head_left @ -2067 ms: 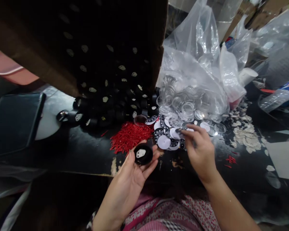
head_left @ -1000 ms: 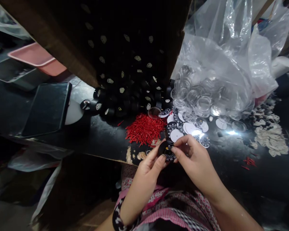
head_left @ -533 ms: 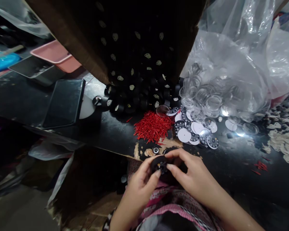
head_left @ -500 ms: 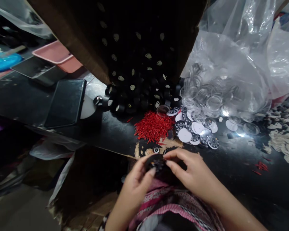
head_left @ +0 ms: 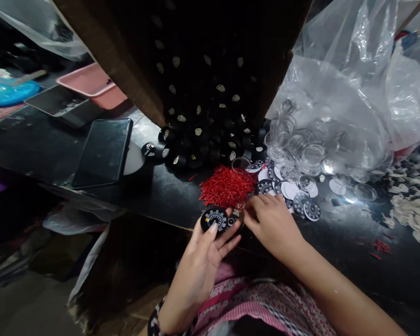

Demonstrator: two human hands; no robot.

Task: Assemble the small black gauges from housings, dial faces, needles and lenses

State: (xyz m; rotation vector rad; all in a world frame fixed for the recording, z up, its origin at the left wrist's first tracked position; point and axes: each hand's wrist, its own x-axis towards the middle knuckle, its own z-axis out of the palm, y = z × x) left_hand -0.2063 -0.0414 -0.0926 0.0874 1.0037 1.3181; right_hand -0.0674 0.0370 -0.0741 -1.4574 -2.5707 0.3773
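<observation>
My left hand grips a round black gauge between thumb and fingers, its printed dial facing up. The dial has pale markings round its rim and a small orange mark at the left. My right hand is at the table edge just below a heap of red pointers. Its fingers are bent together, and whatever is between the fingertips is hidden. A small ring-shaped part shows between the hands, beside the gauge. Loose printed dials, black and white sides mixed, lie beyond my right hand.
A large carton spills black housings with pale metal tabs. Clear round covers pour from a plastic bag at right. A dark tablet-like slab, a pink tray and pale metal plates sit around.
My hands were together at the gauge; now the right has moved up and away to the table edge by the red pointers. The left has tilted the gauge so its dial shows.
</observation>
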